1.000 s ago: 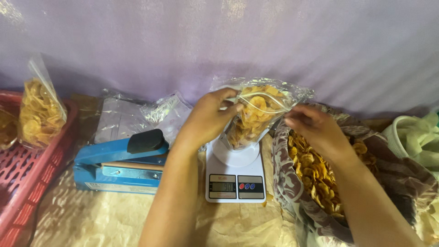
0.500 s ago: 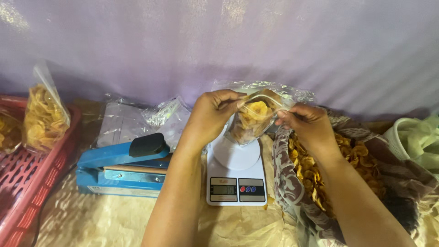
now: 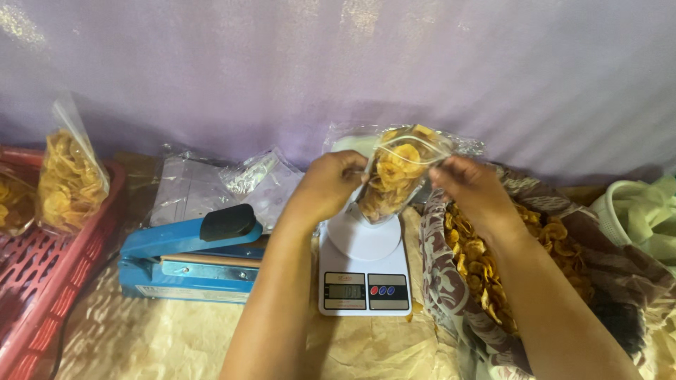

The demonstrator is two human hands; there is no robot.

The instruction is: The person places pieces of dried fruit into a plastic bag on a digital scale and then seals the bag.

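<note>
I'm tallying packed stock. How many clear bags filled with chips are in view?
2: one bag of chips held over the white scale by both hands, one filled bag standing in the red basket. Another may sit at the left edge.

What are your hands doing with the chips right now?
Left hand and right hand both pinching the chip bag at its top. Bag held above the white scale. Nothing blocking it.

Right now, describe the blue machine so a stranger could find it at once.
Start at the white kitchen scale in the middle of the table. Just left of it, beyond the left hand, lies the heat sealer. It alone is bright blue, a long low bar with a black knob on its lever arm.
</note>
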